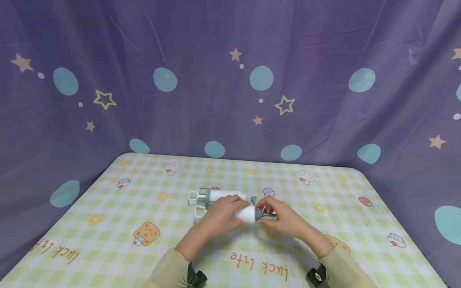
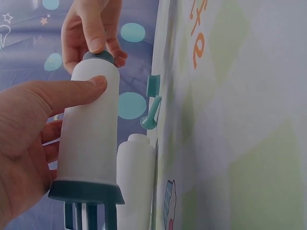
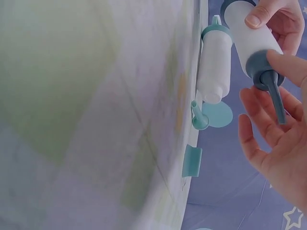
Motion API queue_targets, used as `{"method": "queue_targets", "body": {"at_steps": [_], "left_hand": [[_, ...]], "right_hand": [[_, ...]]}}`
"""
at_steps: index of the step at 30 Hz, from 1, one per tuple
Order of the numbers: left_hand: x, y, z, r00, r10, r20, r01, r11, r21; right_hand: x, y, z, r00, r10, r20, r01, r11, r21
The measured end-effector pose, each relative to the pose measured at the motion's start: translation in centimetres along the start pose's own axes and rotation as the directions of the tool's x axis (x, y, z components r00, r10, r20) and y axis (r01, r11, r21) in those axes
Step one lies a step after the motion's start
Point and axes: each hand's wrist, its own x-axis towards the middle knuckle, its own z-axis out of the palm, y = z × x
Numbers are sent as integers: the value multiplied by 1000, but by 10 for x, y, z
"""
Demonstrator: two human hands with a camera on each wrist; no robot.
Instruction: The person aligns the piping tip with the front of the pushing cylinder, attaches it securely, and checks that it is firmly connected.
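My left hand (image 1: 224,213) grips the barrel of a large white syringe (image 2: 91,134), its thumb laid across the front. A dark grey-green collar with open struts (image 2: 86,190) sits at the barrel's rear end. At the other end is a dark nozzle cap (image 3: 261,67) with a long thin spout (image 3: 275,96). The right hand (image 1: 282,217) pinches this cap, thumb on one side and fingertips on the other. Just beyond lies a second white syringe (image 1: 225,195) with a teal collar (image 3: 217,31); its front tip has no nozzle on it.
A small teal nozzle (image 3: 200,120) lies near the second syringe's tip. Close to it is a curved teal piece (image 3: 192,161). A checked, printed cloth (image 1: 173,256) covers the table, and a purple patterned curtain (image 1: 201,112) hangs behind and at both sides.
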Motion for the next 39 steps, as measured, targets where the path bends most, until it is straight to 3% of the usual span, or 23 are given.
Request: {"method": "queue_targets", "body": {"at_steps": [15,31,39], "left_hand": [[1,4,1,1000,23,17,-23,1000,21],[2,2,11,991,9,132,-8,1000,-10],[2,4,17,989,21,146,-19,1000,-17]], "right_hand": [[-2,2,0,992,81,98,-81,997,-3],[-3,7,1,966,119,228,-125,992,9],[-3,7,2,955,138,261,-136,990,-27]]}}
